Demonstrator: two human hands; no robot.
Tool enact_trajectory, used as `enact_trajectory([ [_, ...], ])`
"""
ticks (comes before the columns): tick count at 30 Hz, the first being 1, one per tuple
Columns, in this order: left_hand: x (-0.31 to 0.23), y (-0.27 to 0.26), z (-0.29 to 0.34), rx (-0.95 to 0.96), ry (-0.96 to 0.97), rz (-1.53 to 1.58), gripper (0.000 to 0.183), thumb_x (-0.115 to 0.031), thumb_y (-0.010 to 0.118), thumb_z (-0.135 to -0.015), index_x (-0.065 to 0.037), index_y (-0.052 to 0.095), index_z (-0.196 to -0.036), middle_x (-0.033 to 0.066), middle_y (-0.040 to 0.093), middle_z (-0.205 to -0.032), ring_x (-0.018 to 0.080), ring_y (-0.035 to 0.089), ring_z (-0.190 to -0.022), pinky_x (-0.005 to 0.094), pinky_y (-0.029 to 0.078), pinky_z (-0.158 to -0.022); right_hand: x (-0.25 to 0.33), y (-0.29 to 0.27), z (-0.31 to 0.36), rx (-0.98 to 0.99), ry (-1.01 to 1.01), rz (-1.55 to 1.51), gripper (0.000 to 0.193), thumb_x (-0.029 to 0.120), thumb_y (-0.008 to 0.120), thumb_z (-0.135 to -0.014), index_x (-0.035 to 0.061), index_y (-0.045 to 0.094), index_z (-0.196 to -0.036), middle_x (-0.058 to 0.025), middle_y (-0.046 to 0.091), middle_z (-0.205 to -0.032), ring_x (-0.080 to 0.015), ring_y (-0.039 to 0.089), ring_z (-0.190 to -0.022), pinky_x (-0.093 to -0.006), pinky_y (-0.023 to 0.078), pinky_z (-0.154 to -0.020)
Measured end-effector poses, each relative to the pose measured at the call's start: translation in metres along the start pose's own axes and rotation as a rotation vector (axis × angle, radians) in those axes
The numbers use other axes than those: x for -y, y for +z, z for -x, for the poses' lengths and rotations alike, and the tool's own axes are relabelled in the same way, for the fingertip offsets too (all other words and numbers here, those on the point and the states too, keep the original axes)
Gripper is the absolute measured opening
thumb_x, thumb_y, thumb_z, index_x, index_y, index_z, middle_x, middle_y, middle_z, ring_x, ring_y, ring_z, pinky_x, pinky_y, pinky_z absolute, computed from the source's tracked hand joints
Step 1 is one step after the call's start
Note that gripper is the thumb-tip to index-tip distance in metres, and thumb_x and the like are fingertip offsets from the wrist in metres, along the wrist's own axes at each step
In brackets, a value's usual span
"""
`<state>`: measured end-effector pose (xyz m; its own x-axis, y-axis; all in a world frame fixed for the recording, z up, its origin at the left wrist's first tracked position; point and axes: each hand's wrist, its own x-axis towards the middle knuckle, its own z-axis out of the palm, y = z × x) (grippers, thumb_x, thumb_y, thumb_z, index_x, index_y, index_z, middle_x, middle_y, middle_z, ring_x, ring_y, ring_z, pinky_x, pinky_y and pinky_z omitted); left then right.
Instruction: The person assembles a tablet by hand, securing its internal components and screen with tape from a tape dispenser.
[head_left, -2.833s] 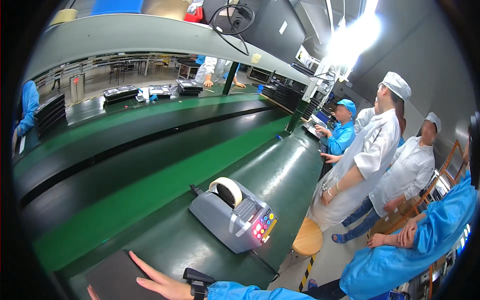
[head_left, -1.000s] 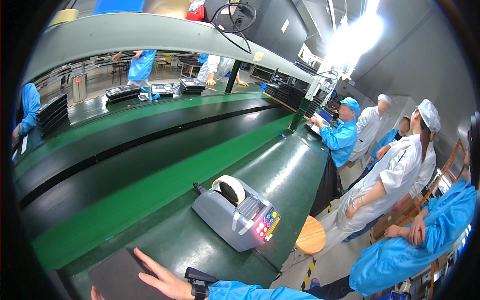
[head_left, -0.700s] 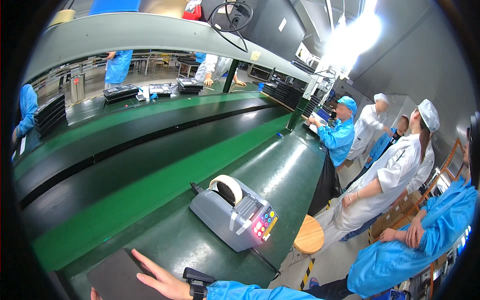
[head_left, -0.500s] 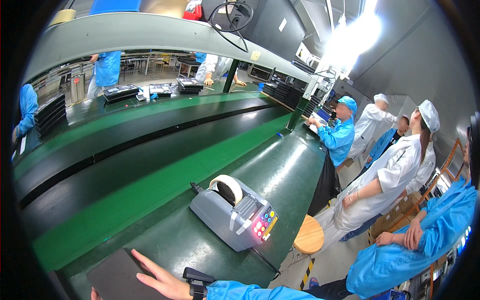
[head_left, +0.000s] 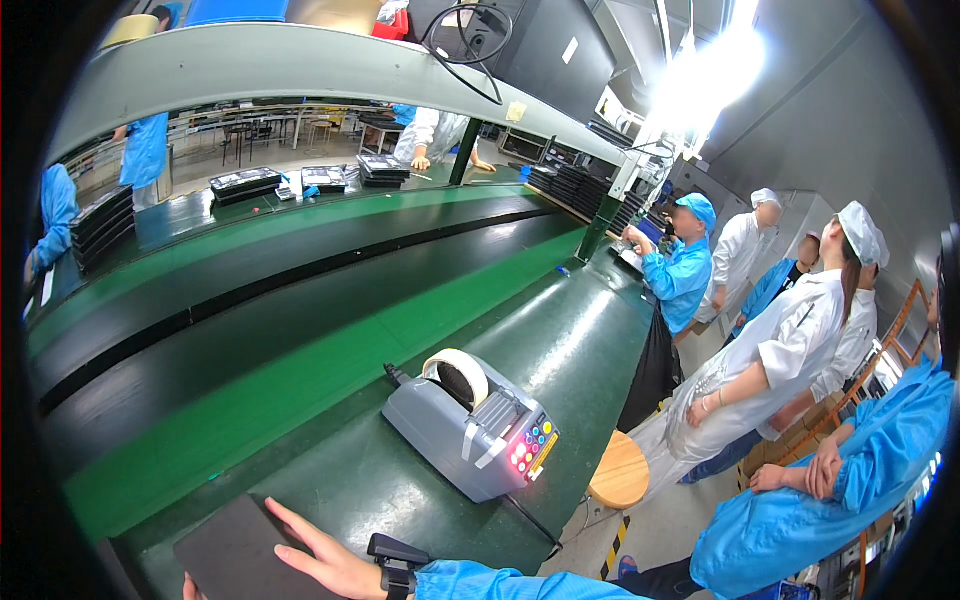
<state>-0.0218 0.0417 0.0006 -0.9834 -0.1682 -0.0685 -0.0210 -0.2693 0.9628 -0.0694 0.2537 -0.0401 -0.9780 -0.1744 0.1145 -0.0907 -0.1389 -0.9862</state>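
A dark grey, flat rectangular panel (head_left: 235, 550) is held low at the near edge of the green workbench, partly cut off by the picture's lower rim. My right hand (head_left: 325, 560) grips its right side, thumb over the face and a finger along the edge. A dark band with a small black device sits on that wrist. Of my left hand (head_left: 190, 588) only fingertips show, at the panel's lower left edge. Beyond my right hand stands a grey tape dispenser (head_left: 465, 430) with a roll of pale tape (head_left: 458, 378) and lit buttons.
A dark conveyor belt (head_left: 250, 310) runs across behind the dispenser, under a grey shelf (head_left: 300, 65). Black units are stacked (head_left: 103, 228) on the far side. A wooden stool (head_left: 618, 468) stands right of the bench. Several people in blue or white coats stand to the right.
My hands and the panel stay almost where they were. In the background, a person in blue at the far left has shifted left, and one in white at the right has lowered an arm.
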Motion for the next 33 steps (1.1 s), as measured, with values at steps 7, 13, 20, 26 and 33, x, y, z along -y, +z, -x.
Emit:
enact_trajectory([
  [7, 0.0003, 0.0006, 0.0005, 0.01, 0.0, 0.002, 0.047, -0.028, 0.032, -0.099, 0.0, 0.037, -0.138, 0.0195, 0.034, -0.144, 0.0301, 0.032, -0.134, 0.0409, 0.023, -0.112, -0.0004, -0.0003, -0.0001, -0.003, -0.015, 0.02, 0.067, 0.033, 0.047, -0.099, -0.0013, 0.016, -0.147, -0.0193, 0.024, -0.151, -0.0249, 0.025, -0.139, -0.0344, 0.021, -0.113],
  [13, 0.0019, -0.0017, 0.0008, -0.003, 0.012, -0.046, 0.045, -0.026, 0.033, -0.1, 0.0, 0.039, -0.137, 0.0186, 0.038, -0.142, 0.029, 0.034, -0.134, 0.0399, 0.024, -0.112, 0.0003, -0.0008, -0.0003, 0.007, -0.001, 0.014, 0.067, 0.033, 0.047, -0.098, -0.002, 0.017, -0.147, -0.0192, 0.025, -0.151, -0.025, 0.026, -0.139, -0.0345, 0.022, -0.113],
  [20, -0.0023, 0.0017, 0.0022, 0.006, -0.006, -0.059, 0.044, -0.024, 0.034, -0.1, 0.0, 0.04, -0.136, 0.017, 0.039, -0.141, 0.0279, 0.035, -0.132, 0.0388, 0.025, -0.111, -0.0028, -0.0013, -0.0008, 0.005, -0.003, 0.046, 0.066, 0.033, 0.048, -0.098, -0.0014, 0.019, -0.146, -0.0185, 0.027, -0.15, -0.025, 0.028, -0.138, -0.0348, 0.024, -0.112],
  [26, -0.0034, 0.0034, 0.0021, -0.02, -0.011, -0.073, 0.043, -0.022, 0.034, -0.099, 0.001, 0.041, -0.135, 0.0166, 0.041, -0.139, 0.0273, 0.037, -0.131, 0.0377, 0.026, -0.111, -0.0029, -0.0012, -0.0003, 0.001, -0.002, 0.039, 0.065, 0.033, 0.048, -0.098, -0.0005, 0.021, -0.146, -0.0184, 0.029, -0.149, -0.0249, 0.03, -0.137, -0.0349, 0.025, -0.112],
  [33, -0.0045, 0.0054, 0.0016, -0.031, -0.034, -0.095, 0.041, -0.021, 0.036, -0.099, 0.001, 0.043, -0.133, 0.0154, 0.045, -0.136, 0.0245, 0.043, -0.126, 0.0352, 0.032, -0.107, -0.003, -0.0026, 0.0, -0.001, 0.007, 0.062, 0.063, 0.032, 0.049, -0.098, -0.0015, 0.023, -0.145, -0.0185, 0.03, -0.148, -0.0253, 0.031, -0.136, -0.0344, 0.025, -0.111],
])
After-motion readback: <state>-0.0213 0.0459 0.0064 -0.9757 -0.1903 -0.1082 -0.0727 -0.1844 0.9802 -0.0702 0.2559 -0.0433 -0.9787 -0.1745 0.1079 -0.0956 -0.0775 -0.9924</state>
